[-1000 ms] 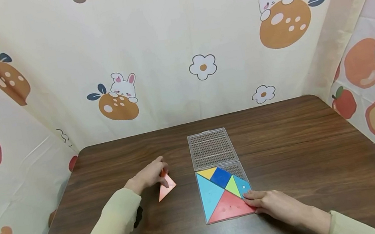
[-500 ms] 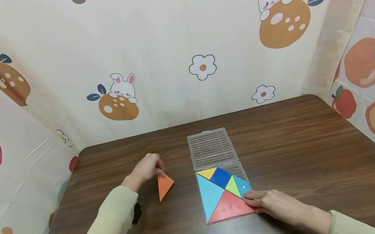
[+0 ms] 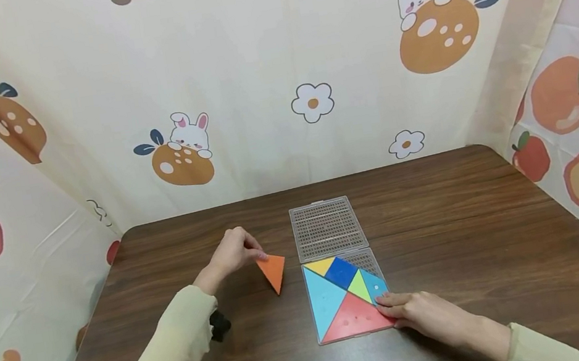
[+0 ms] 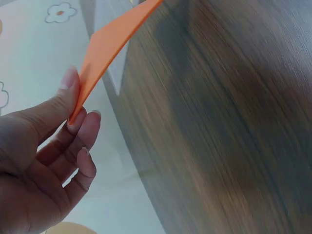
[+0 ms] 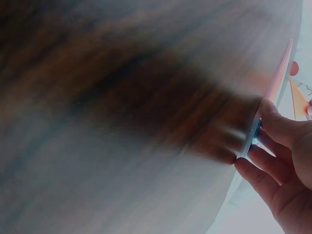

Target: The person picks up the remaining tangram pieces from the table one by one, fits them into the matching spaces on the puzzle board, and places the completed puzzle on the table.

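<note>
My left hand [image 3: 233,252] pinches an orange triangular tangram piece [image 3: 273,270] by one corner, raised off the table left of the tray. In the left wrist view the thumb lies on one face of the orange piece [image 4: 105,53], with fingertips behind it. A clear square tray [image 3: 313,302] holds tangram pieces: a large light-blue triangle [image 3: 321,302], a large red triangle [image 3: 356,319], a dark-blue square [image 3: 341,274], a yellow piece [image 3: 319,267], a lime-green triangle [image 3: 358,287] and a blue piece [image 3: 375,285]. My right hand [image 3: 427,313] rests its fingertips on the tray's lower right edge.
The tray's hinged lid [image 3: 327,229], a clear ridged panel, lies open behind it. Bare grid shows in the tray's upper right corner [image 3: 367,261]. All of this is on a dark wooden table [image 3: 471,228], with a printed curtain [image 3: 248,55] behind it.
My left hand has turned the orange triangle, lifted it and carried it rightward, closer to the tray. The right hand and the tray have stayed in place.
</note>
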`<state>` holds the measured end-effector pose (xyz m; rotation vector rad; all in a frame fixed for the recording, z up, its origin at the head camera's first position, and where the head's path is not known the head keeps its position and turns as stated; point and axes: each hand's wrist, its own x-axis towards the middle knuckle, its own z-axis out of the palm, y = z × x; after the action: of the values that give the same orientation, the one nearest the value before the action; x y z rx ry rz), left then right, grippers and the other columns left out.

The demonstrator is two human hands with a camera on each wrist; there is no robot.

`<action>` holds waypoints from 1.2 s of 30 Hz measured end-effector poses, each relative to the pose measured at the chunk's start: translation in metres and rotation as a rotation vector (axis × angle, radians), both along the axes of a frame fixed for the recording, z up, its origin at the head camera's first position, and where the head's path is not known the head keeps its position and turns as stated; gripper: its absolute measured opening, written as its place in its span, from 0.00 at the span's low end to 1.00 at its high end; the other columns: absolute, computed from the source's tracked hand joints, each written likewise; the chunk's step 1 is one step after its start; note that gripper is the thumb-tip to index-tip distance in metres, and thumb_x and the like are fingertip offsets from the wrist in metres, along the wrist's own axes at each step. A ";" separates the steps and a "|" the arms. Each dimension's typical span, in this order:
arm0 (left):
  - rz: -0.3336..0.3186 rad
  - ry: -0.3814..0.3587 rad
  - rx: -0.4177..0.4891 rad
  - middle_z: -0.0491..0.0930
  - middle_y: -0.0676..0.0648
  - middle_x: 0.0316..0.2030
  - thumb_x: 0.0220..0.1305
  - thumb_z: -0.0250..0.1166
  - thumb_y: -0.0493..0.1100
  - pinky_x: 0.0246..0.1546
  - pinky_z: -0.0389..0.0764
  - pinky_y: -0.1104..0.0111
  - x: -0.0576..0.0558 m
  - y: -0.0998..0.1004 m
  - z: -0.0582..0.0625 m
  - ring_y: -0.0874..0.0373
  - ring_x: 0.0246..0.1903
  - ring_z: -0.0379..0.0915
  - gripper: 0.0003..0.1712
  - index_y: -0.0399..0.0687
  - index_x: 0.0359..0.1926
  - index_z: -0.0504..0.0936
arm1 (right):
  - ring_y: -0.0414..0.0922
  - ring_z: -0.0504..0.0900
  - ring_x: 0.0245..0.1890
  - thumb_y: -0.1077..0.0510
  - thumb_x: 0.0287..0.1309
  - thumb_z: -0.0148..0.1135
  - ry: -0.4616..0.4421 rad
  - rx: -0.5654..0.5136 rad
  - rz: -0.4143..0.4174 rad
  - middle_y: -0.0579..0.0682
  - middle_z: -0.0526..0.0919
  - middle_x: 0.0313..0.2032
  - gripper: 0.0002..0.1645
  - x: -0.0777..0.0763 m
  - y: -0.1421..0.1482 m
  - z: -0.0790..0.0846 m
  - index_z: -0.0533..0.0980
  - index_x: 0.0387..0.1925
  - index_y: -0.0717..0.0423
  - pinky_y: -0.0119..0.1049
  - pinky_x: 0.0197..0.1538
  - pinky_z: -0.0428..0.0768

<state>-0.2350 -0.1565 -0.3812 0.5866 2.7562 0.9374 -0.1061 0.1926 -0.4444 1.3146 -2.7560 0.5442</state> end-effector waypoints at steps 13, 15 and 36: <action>0.108 0.050 0.144 0.78 0.50 0.19 0.46 0.69 0.37 0.18 0.68 0.72 0.005 0.039 -0.013 0.61 0.17 0.64 0.04 0.40 0.20 0.84 | 0.48 0.76 0.47 0.60 0.48 0.63 -0.011 0.009 -0.002 0.54 0.77 0.48 0.20 -0.001 0.000 0.001 0.77 0.47 0.58 0.40 0.40 0.77; 0.122 0.054 0.156 0.78 0.50 0.19 0.46 0.69 0.38 0.18 0.68 0.73 0.005 0.046 -0.016 0.61 0.17 0.64 0.05 0.40 0.20 0.83 | 0.49 0.76 0.47 0.60 0.48 0.63 -0.015 0.012 -0.005 0.54 0.77 0.47 0.20 -0.001 0.000 0.001 0.77 0.47 0.58 0.40 0.40 0.77; 0.120 0.009 0.277 0.78 0.51 0.19 0.49 0.67 0.42 0.19 0.71 0.74 -0.001 0.106 -0.037 0.63 0.18 0.68 0.08 0.40 0.22 0.84 | 0.48 0.75 0.48 0.59 0.50 0.62 -0.073 0.037 -0.020 0.54 0.77 0.48 0.21 -0.001 -0.001 -0.001 0.76 0.48 0.58 0.39 0.40 0.77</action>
<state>-0.2356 -0.0509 -0.4187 0.4691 2.7137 1.3601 -0.1072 0.1915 -0.4449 1.2982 -2.8475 0.5535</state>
